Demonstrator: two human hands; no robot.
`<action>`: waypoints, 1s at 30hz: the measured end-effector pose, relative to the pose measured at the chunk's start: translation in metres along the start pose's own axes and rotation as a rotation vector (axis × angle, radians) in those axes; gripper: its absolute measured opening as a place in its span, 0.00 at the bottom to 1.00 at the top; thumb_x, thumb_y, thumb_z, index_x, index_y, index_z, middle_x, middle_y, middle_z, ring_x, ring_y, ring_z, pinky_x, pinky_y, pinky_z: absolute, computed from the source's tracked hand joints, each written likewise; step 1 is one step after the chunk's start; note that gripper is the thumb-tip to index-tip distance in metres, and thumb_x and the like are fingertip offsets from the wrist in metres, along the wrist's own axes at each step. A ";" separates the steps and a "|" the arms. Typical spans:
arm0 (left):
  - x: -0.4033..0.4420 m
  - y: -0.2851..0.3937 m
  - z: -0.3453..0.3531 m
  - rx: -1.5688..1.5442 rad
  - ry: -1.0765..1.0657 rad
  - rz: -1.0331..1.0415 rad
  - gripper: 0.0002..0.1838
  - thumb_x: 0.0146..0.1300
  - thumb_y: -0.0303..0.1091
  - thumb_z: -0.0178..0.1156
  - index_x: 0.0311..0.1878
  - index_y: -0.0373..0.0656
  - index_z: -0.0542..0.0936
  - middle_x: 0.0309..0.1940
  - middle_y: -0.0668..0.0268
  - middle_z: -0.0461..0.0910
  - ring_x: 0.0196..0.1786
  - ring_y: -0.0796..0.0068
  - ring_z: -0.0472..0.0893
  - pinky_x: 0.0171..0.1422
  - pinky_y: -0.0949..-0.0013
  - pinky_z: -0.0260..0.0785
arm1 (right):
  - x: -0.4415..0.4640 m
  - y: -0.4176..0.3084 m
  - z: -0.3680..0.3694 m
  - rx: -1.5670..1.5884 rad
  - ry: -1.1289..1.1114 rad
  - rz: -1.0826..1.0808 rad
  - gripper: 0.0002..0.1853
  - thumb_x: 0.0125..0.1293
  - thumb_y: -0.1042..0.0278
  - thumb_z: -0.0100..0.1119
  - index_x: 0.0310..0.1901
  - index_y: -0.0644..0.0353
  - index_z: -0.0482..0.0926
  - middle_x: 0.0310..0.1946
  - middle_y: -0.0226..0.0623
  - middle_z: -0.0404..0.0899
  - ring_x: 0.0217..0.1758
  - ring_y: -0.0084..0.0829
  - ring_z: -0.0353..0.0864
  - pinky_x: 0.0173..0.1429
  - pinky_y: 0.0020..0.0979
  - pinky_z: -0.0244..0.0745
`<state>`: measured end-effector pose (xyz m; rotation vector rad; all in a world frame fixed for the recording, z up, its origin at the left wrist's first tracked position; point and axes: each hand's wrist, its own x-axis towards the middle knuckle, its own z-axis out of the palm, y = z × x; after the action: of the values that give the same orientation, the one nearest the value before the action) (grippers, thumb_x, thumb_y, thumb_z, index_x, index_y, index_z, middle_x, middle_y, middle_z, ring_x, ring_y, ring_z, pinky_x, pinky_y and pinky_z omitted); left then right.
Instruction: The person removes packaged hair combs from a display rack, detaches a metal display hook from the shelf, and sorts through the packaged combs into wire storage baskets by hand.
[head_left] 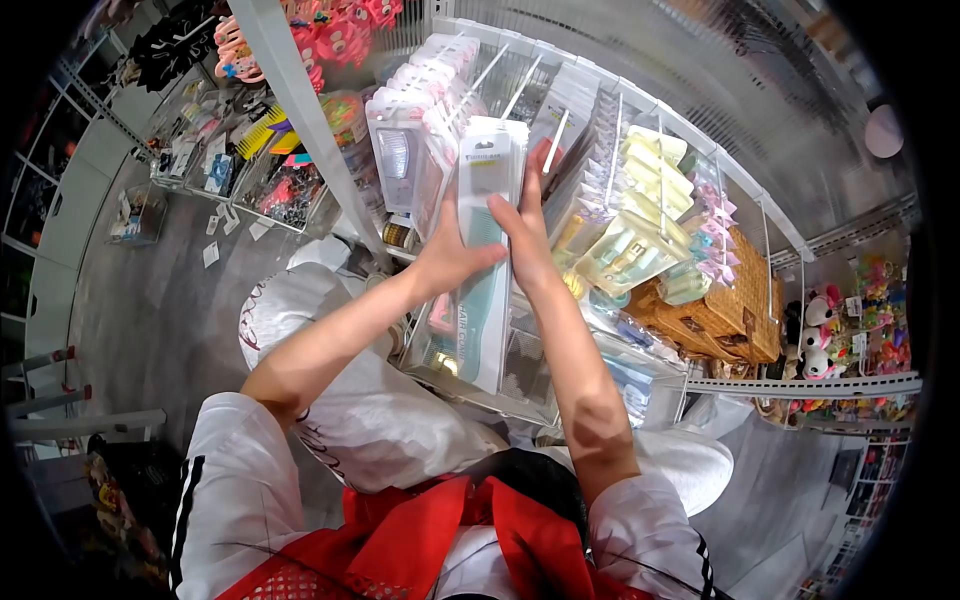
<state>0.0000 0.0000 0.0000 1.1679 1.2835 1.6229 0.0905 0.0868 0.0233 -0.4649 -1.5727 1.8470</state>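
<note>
Long white-and-teal packs (484,320), printed with "HAIR" and seemingly holding combs, stand upright in a row at the display rack. My left hand (452,258) wraps the near left side of these packs, its thumb across the front. From the right, my right hand (525,225) presses along their other side, with its thumb near the front face and fingers reaching behind. Some fingertips of both hands are hidden by the packs. Left of them hang clear packs with a pale comb or brush (397,152). Whether the held packs still hang on a hook, I cannot tell.
Metal hooks (520,85) stick out from the rack. To the right hang yellow packs (635,245) and bow-trimmed packs (700,255), above a woven basket (715,305). A white post (315,130) stands at left. Loose tags (222,218) lie on the floor.
</note>
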 end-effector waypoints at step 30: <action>-0.011 -0.017 0.015 -0.146 0.379 0.015 0.32 0.65 0.53 0.40 0.59 0.34 0.56 0.56 0.56 0.60 0.60 0.66 0.59 0.63 0.69 0.51 | -0.005 0.005 0.019 -0.073 0.138 -0.030 0.44 0.52 0.58 0.59 0.59 0.81 0.47 0.54 0.57 0.61 0.58 0.42 0.63 0.62 0.32 0.56</action>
<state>0.0181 -0.0018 -0.0171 0.8070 1.3587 1.9786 0.0801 0.0693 0.0219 -0.5861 -1.5491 1.7019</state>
